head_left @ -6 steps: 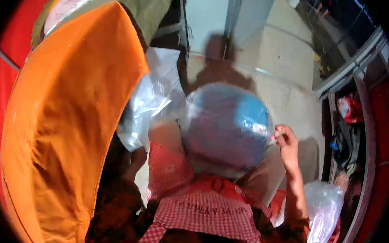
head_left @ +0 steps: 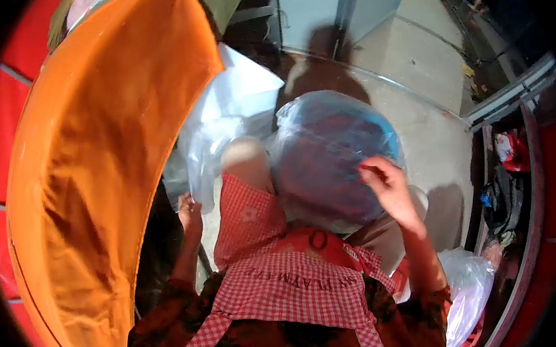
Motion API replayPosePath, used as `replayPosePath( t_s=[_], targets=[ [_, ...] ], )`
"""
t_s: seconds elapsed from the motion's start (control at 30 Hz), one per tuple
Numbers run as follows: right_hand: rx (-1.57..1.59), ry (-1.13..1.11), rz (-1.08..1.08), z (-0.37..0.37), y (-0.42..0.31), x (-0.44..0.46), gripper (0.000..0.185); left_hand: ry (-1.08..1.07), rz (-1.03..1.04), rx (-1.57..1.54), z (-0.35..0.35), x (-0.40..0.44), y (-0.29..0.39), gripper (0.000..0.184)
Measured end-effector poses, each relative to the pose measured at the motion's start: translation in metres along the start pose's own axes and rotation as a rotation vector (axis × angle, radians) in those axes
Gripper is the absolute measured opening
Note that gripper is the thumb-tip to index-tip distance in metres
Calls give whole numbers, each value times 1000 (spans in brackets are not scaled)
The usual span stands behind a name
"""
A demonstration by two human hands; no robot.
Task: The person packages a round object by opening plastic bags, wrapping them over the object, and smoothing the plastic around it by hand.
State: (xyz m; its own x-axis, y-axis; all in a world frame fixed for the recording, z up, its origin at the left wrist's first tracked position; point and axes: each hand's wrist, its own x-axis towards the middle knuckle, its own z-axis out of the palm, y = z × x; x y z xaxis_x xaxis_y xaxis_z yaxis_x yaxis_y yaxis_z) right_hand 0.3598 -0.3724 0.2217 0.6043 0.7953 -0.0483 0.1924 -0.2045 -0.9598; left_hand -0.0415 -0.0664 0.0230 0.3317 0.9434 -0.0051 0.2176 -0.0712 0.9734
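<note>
A bundle of dark and blue material in a clear plastic wrapping (head_left: 327, 151) rests against my legs. My right hand (head_left: 390, 186) is over the right side of this bundle, fingers loosely bent and apart, with nothing visible in them. At my left, a clear plastic bag (head_left: 209, 146) hangs beside my knee under the orange cloth. My left hand (head_left: 190, 210) has its fingers closed at the lower edge of that bag. I wear a red checked apron (head_left: 285, 284) over my lap.
A large orange cloth (head_left: 105, 158) curves along my left side. White sheeting (head_left: 240, 80) lies beyond my knee. Another clear plastic bag (head_left: 466, 289) is at my right, near a metal-framed rack (head_left: 529, 222) with bags in it. Pale doors (head_left: 313, 12) stand ahead.
My right hand has moved left and up, from the bundle's right edge to over its surface. My left hand has come up a little into clearer view. The camera view has shifted slightly.
</note>
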Motion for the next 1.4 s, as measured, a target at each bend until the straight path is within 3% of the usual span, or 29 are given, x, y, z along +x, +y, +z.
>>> replayPosePath(
  t_s=[0.03, 0.1, 0.17, 0.23, 0.3, 0.33, 0.37, 0.43, 0.5, 0.57, 0.63, 0.7, 0.73, 0.83, 0.9, 1.0, 1.1, 1.17, 1.23, 1.33, 1.4],
  targets=[
    [-108, -112, -30, 17, -6, 7, 15, 90, 81, -135, 1, -9, 29, 8],
    [-91, -296, -287, 60, -10, 28, 22, -17, 270, -197, 9, -29, 138, 9],
    [-73, -376, -341, 103, -26, 45, 29, -234, 311, -163, 13, -60, 206, 5],
    [5, -227, -503, 150, -24, 63, 33, -614, 622, 78, 15, -71, 211, 5],
    [159, -225, -563, 186, -17, 79, 36, -866, 621, 180, 35, -86, 217, 7],
    [193, -434, -331, 186, -34, 79, 36, -912, 584, 115, 45, -89, 222, 8],
    [401, -549, -316, 203, -16, 84, 32, -964, 543, 50, 53, -89, 228, 8],
    [594, -921, 37, 206, -7, 78, 33, -1054, 461, -56, 56, -85, 230, 9],
    [917, -942, -187, 204, -4, 74, 36, -1105, 398, -145, 58, -79, 227, 10],
    [1013, -873, -109, 199, -6, 72, 39, -1111, 431, -156, 62, -71, 221, 10],
    [870, -691, 265, 174, -26, 69, 43, -1132, 443, -143, 64, -71, 217, 10],
    [399, -420, -417, 165, -12, 72, 42, -1153, 445, -109, 66, -70, 215, 10],
    [370, -307, -463, 160, -10, 74, 40, -1171, 432, -126, 66, -69, 213, 10],
    [565, -257, -454, 145, -13, 70, 33, -1186, 411, -150, 66, -64, 216, 12],
    [1174, -588, 10, 120, -20, 66, 28, -1134, 420, -126, 58, -60, 230, 15],
    [1278, -458, -26, 119, -37, 56, 19, -1148, 426, -115, 38, -52, 234, 15],
    [943, -463, -64, 117, -43, 63, 13, -1087, 382, -43, 30, -40, 254, 23],
    [720, -434, -139, 117, -56, 59, 12, -769, 307, -283, 38, -37, 252, 26],
    [554, -422, -174, 119, -69, 54, 10, -539, 162, -295, 54, -36, 272, 37],
    [364, -387, -225, 124, -82, 48, 13, -627, 11, -318, 69, -32, 276, 42],
    [200, -306, -327, 124, -87, 43, 16, -730, -121, -411, 70, -29, 278, 22]
  ],
)
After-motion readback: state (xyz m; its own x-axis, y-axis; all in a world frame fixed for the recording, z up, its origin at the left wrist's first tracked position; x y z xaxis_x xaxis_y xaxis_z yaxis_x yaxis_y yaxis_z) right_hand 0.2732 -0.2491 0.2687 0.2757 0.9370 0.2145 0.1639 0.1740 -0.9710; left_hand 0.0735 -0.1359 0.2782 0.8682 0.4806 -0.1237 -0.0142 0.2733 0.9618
